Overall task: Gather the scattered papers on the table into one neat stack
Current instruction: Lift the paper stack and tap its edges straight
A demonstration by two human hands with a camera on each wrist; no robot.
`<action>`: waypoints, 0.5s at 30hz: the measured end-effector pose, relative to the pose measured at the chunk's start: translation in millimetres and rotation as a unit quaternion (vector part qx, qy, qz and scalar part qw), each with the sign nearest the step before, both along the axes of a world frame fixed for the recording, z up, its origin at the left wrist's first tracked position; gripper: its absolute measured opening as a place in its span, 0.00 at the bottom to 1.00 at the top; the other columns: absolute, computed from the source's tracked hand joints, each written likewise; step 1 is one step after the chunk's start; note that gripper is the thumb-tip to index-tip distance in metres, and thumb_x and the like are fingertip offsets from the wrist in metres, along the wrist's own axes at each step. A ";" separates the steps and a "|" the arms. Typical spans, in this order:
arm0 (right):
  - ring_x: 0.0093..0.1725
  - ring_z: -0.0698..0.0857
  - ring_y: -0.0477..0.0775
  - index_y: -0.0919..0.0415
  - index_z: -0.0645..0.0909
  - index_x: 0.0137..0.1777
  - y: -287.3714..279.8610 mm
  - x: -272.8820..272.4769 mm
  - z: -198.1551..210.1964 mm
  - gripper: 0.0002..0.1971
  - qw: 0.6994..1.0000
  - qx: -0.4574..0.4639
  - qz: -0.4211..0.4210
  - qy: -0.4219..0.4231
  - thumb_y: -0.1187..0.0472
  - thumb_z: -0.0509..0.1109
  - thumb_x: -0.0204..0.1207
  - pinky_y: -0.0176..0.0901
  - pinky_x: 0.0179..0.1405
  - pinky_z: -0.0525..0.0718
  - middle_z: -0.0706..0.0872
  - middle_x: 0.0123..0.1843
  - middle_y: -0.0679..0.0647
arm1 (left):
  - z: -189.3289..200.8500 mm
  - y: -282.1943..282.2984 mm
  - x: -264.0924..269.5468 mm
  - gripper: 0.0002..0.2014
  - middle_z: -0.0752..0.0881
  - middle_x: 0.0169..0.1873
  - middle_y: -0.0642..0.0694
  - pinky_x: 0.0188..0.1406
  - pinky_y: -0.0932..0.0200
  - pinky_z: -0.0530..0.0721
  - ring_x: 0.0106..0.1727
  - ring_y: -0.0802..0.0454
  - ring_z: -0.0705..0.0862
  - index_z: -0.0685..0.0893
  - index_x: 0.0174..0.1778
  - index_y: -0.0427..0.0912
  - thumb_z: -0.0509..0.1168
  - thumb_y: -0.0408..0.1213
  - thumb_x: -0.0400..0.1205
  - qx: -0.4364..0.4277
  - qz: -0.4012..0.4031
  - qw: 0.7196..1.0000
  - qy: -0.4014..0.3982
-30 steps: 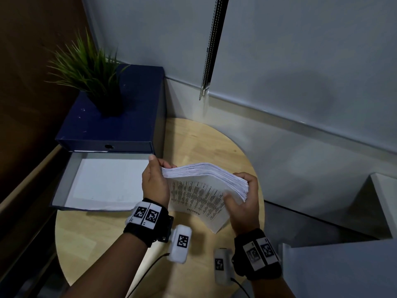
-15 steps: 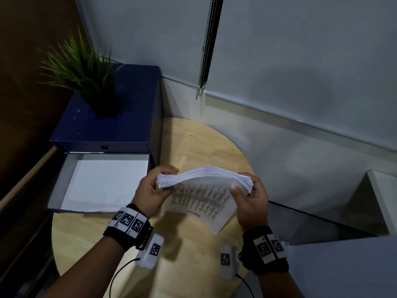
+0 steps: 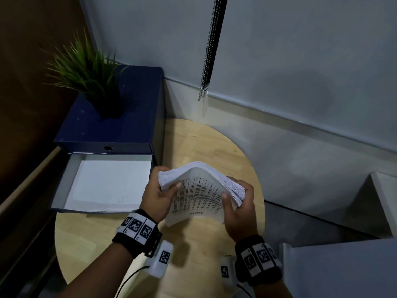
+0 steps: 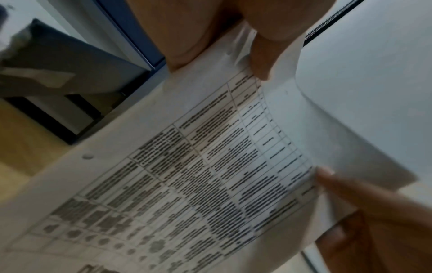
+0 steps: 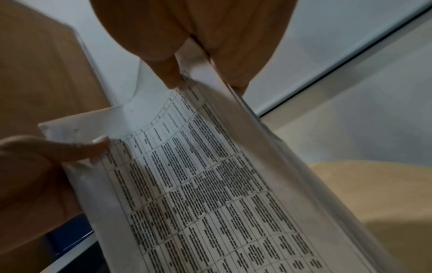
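The paper stack [image 3: 199, 190] is held above the round table [image 3: 193, 143], bowed upward between 2 hands. Its left edge is gripped by the left hand [image 3: 155, 195], thumb on the printed face; its right edge is clamped likewise by the right hand [image 3: 238, 209].

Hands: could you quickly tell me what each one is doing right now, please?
Left hand: grips the left edge of the paper stack.
Right hand: grips its right edge.
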State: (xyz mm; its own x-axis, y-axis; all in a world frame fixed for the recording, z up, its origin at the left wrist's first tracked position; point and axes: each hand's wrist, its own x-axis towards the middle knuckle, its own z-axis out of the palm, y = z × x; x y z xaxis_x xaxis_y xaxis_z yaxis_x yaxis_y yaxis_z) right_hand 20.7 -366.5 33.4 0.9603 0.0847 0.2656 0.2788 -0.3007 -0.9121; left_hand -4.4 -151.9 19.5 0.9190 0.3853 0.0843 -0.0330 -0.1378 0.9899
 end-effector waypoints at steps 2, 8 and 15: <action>0.41 0.84 0.33 0.44 0.71 0.56 1.3 -0.8 -2.6 0.19 1.000 -0.016 -0.011 0.003 0.71 0.68 0.79 0.22 0.39 0.77 0.85 0.45 0.31 | 4.6 -1.2 2.6 0.13 0.82 0.38 0.67 0.42 0.59 0.79 0.39 0.65 0.80 0.73 0.44 0.70 0.69 0.57 0.68 -0.003 0.004 1.000 0.001; 0.45 0.83 0.26 0.45 0.70 0.58 2.4 -3.4 1.5 0.13 0.999 -0.025 -0.030 -0.006 0.61 0.65 0.78 0.18 0.41 0.76 0.83 0.51 0.23 | 7.0 -0.8 -1.4 0.14 0.83 0.37 0.66 0.45 0.45 0.83 0.40 0.55 0.82 0.71 0.47 0.68 0.68 0.58 0.70 0.023 0.019 1.000 0.002; 0.50 0.85 0.31 0.43 0.71 0.57 4.8 -7.3 5.1 0.15 0.998 0.032 -0.043 0.038 0.57 0.71 0.76 0.23 0.46 0.80 0.86 0.48 0.33 | 23.4 -12.3 -8.8 0.19 0.86 0.53 0.49 0.57 0.53 0.83 0.55 0.52 0.85 0.71 0.52 0.48 0.69 0.52 0.74 -0.047 0.014 0.997 -0.063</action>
State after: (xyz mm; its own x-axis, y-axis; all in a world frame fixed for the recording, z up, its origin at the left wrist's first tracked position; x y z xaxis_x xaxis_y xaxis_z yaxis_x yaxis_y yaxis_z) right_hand 13.3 -361.7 38.5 0.9808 -0.0146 0.1946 0.1841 -0.2611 -0.9476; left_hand -13.1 -164.2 42.8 0.8919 0.4228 0.1603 -0.1551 -0.0469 0.9868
